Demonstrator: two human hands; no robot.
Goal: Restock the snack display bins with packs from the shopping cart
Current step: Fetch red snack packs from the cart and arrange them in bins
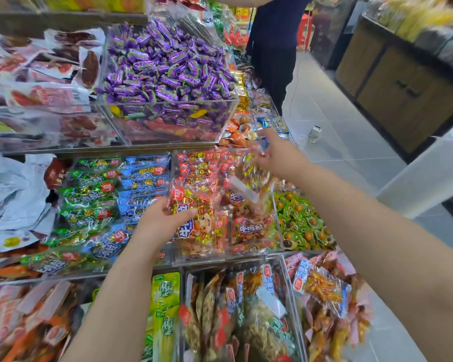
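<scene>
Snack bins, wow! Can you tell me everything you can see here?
purple candies: a heap, purple, clear bin at top middle
green packs: many, green, left side of the middle row
blue packs: many, blue, right beside the green packs
red beef packs: many, red and gold, middle bin
small green snacks: a heap, green and orange, bin at the right
yellow-green packs: several, yellow-green, bottom row
other person: one, dark clothes, standing at the top
left hand: one, grips the held pack, red and gold, over the middle bin
right hand: one, reaching beyond the red beef packs; what it holds is too blurred to tell
</scene>
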